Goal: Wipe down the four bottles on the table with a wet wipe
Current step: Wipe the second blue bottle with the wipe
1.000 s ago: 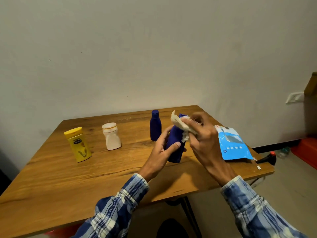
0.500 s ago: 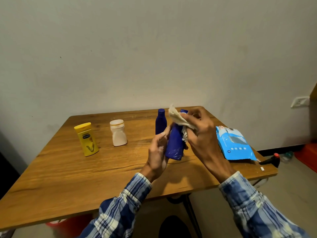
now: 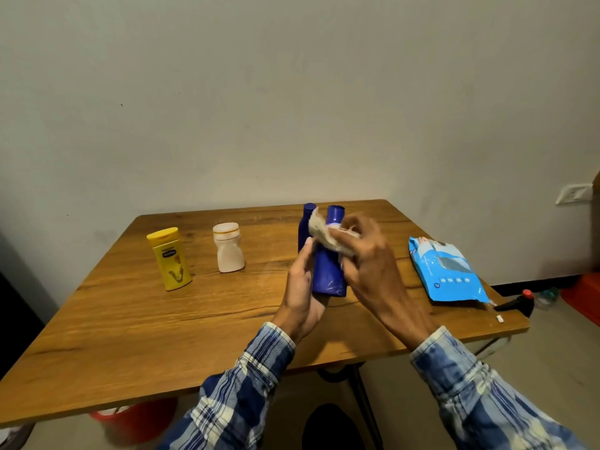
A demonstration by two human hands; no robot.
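My left hand (image 3: 300, 287) grips a large dark blue bottle (image 3: 328, 271), lifted upright over the wooden table (image 3: 130, 319). My right hand (image 3: 367, 258) presses a crumpled white wet wipe (image 3: 324, 235) against the bottle's upper part, just under its cap. A smaller dark blue bottle (image 3: 305, 222) stands right behind, partly hidden by the wipe and my fingers. A white bottle (image 3: 228, 251) stands left of centre, and a yellow bottle (image 3: 169, 258) stands further left.
A blue pack of wet wipes (image 3: 449, 274) lies near the table's right edge. A small white scrap (image 3: 500, 318) sits at the right front corner. A red bucket (image 3: 133, 420) is under the table; a black object with a red tip (image 3: 516, 303) lies on the floor at right.
The big blue bottle has gone from tilted to upright in my left hand. My right hand with the wipe has slid along its upper part. The view shifted slightly.
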